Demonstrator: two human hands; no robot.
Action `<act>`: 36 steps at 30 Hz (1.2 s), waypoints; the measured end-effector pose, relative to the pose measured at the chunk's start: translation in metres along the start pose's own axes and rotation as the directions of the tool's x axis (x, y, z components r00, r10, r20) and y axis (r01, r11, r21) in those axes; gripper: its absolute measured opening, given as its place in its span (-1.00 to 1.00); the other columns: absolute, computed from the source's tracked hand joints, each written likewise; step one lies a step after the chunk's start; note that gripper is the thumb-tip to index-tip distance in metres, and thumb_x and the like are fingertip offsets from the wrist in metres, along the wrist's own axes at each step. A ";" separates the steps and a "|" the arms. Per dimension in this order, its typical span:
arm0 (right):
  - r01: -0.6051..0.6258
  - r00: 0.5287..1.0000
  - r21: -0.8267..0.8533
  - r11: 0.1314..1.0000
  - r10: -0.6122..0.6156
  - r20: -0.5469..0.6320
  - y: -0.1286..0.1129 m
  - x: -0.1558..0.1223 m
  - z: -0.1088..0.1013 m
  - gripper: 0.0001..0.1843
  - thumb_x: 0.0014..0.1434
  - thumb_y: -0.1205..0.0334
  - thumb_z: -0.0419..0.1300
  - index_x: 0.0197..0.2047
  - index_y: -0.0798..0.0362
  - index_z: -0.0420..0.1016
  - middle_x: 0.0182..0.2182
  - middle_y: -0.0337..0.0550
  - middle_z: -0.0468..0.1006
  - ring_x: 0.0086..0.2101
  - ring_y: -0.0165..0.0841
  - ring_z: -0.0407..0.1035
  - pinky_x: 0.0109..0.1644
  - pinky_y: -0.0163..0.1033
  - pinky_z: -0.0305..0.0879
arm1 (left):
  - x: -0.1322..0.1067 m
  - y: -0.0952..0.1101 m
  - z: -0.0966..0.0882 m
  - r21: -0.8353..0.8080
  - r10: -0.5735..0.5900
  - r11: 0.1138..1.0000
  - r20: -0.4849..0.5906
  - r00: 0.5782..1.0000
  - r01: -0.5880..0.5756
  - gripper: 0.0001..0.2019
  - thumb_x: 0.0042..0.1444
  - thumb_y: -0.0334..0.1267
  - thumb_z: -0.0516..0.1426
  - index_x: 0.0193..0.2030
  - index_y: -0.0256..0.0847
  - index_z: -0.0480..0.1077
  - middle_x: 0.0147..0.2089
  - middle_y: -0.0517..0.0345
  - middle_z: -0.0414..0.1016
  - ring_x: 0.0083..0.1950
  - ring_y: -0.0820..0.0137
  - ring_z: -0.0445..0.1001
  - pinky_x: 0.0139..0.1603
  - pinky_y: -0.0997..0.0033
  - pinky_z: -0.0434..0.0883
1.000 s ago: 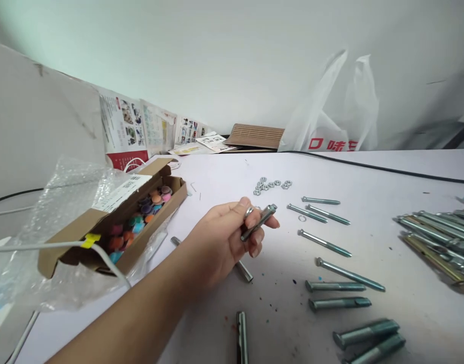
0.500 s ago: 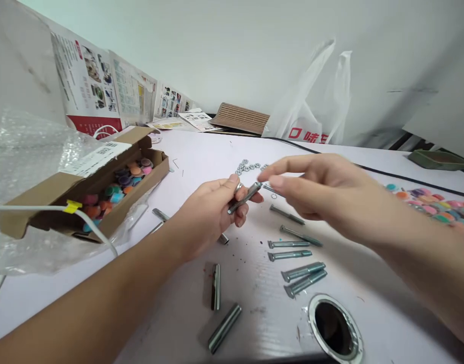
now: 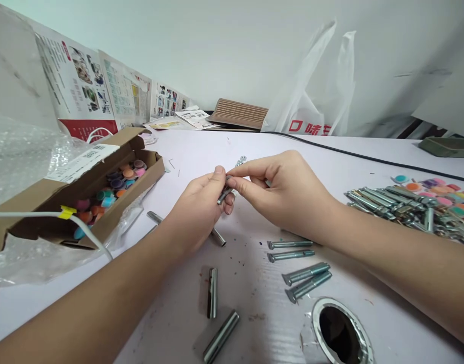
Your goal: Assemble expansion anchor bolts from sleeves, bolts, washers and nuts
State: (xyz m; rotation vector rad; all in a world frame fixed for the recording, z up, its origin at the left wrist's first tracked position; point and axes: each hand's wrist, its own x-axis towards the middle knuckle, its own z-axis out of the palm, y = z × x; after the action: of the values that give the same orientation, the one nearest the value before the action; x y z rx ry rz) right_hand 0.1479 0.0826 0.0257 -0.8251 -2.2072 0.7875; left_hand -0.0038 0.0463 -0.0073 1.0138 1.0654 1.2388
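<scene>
My left hand (image 3: 201,205) is closed round a short metal sleeve (image 3: 224,194), held a little above the white table (image 3: 254,146). My right hand (image 3: 281,189) meets it from the right, thumb and forefinger pinched on the sleeve's upper end. What the right fingertips hold there is too small to make out. A few small nuts (image 3: 241,160) lie just beyond the hands. Loose bolts (image 3: 292,248) lie below my right wrist, and loose sleeves (image 3: 213,293) lie near the table's front.
An open cardboard box (image 3: 99,199) of coloured caps sits on bubble wrap at the left, with a white cable across it. A heap of bolts (image 3: 391,205) and coloured caps (image 3: 440,188) lies at the right. A round cable hole (image 3: 340,331) is at the front. A white plastic bag (image 3: 315,101) stands at the back.
My right hand has closed in from the right and now pinches the end of the sleeve in my left hand. One second ago it was out of view.
</scene>
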 end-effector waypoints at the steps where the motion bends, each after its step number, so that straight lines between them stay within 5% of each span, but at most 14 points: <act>1: -0.017 1.000 0.007 1.000 0.017 -0.007 -0.001 -0.001 -0.001 -0.76 0.23 0.29 0.17 -0.34 -0.02 0.68 -0.66 -0.31 0.36 -0.60 -0.50 0.18 -0.43 -0.29 0.12 | 0.000 -0.001 0.000 -0.023 0.010 1.000 0.004 1.000 -0.010 -0.67 0.38 -0.16 -0.04 -0.38 -0.26 0.31 -0.41 0.14 0.23 -0.38 0.46 0.24 -0.32 0.44 0.25; 8: -0.227 0.950 0.429 0.874 0.296 -0.102 -0.012 0.003 -0.018 -0.82 0.13 0.14 0.35 -0.26 0.07 0.64 -0.64 -0.30 0.29 -0.60 -0.51 0.09 -0.53 -0.31 0.02 | -0.003 0.010 0.001 -0.193 -0.070 0.978 0.027 0.997 0.074 -0.78 0.36 -0.14 -0.03 -0.30 -0.18 0.18 -0.48 0.20 0.33 -0.55 0.52 0.15 -0.51 0.52 0.14; 12: -0.322 0.938 0.670 0.669 0.319 0.133 -0.013 0.002 -0.014 -0.77 0.09 0.12 0.40 -0.38 0.12 0.56 -0.66 -0.36 0.16 -0.63 -0.58 -0.11 -0.59 -0.35 -0.18 | -0.006 0.013 -0.002 -0.221 -0.163 0.958 0.096 0.982 0.181 -0.72 0.38 -0.02 -0.15 -0.26 -0.12 0.16 -0.72 0.34 0.00 -0.67 0.47 -0.06 -0.64 0.51 -0.01; 15: -0.443 0.893 0.718 0.536 0.339 0.298 -0.014 0.001 -0.007 -0.72 0.09 0.17 0.41 -0.49 0.16 0.47 -0.68 -0.38 0.08 -0.63 -0.60 -0.19 -0.60 -0.35 -0.28 | -0.005 0.011 -0.003 -0.184 -0.171 0.965 0.099 0.980 0.187 -0.68 0.38 -0.03 -0.17 -0.29 -0.15 0.17 -0.70 0.31 0.05 -0.67 0.49 -0.05 -0.68 0.53 -0.03; 18: -0.475 0.872 0.746 0.466 0.364 0.327 -0.012 0.003 -0.004 -0.70 0.10 0.24 0.39 -0.53 0.16 0.40 -0.69 -0.41 -0.01 -0.63 -0.60 -0.23 -0.60 -0.35 -0.29 | 0.000 0.007 -0.001 -0.087 -0.115 0.989 0.051 0.992 0.119 -0.75 0.37 -0.12 -0.12 -0.30 -0.17 0.16 -0.65 0.30 0.11 -0.67 0.54 -0.05 -0.69 0.56 -0.08; 32: -0.476 0.861 0.757 0.448 0.411 0.299 -0.002 0.012 0.000 -0.68 0.18 0.37 0.28 -0.52 0.13 0.26 -0.68 -0.43 -0.03 -0.63 -0.59 -0.20 -0.61 -0.36 -0.24 | 0.010 -0.001 0.002 0.020 -0.028 0.999 0.014 1.000 0.028 -0.78 0.41 -0.19 -0.13 -0.30 -0.16 0.10 -0.62 0.36 0.11 -0.67 0.61 -0.07 -0.65 0.56 -0.12; 36: -0.347 0.918 0.714 0.608 0.376 0.126 0.000 0.011 -0.003 -0.82 0.13 0.26 0.36 -0.42 0.15 0.49 -0.67 -0.38 0.12 -0.64 -0.59 -0.10 -0.61 -0.36 -0.17 | 0.011 -0.002 0.002 0.011 -0.055 0.998 0.001 0.999 0.055 -0.77 0.41 -0.13 -0.13 -0.26 -0.15 0.14 -0.64 0.37 0.09 -0.68 0.60 -0.07 -0.65 0.57 -0.12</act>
State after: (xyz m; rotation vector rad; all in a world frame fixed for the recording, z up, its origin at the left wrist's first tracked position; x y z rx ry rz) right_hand 0.1432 0.0914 0.0315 -0.8458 -1.4540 1.6940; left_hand -0.0011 0.0566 -0.0090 0.9873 1.0935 1.1892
